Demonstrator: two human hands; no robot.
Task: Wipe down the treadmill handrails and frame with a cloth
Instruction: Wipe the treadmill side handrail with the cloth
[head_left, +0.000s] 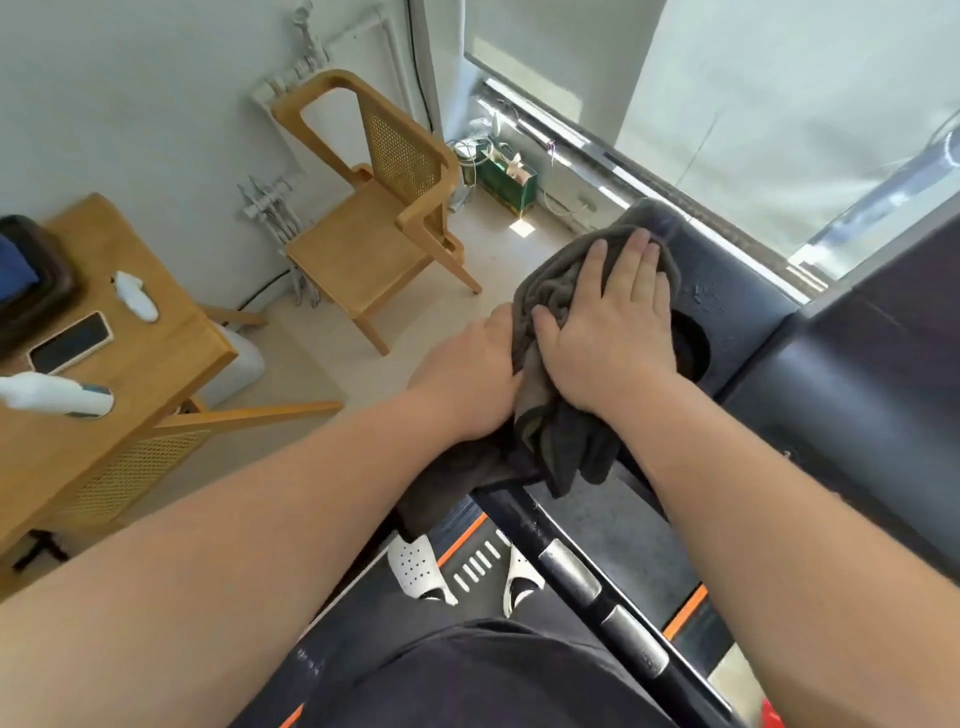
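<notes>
A grey cloth (558, 280) lies bunched over the left end of the dark treadmill console (727, 291), next to a round cup hole. My right hand (613, 322) presses flat on top of the cloth, fingers straight and spread. My left hand (478, 374) is at the cloth's left side with its fingers hidden under the folds, gripping the cloth. Part of the cloth hangs down below both hands. A black handrail (587, 577) with metal sensor plates runs toward me from under the cloth.
A wooden chair (379, 208) stands to the left on the floor. A wooden table (104, 374) at far left holds a phone, two white spray bottles and a dark tray. The treadmill belt and white slippers (415, 566) are below. A window runs behind the console.
</notes>
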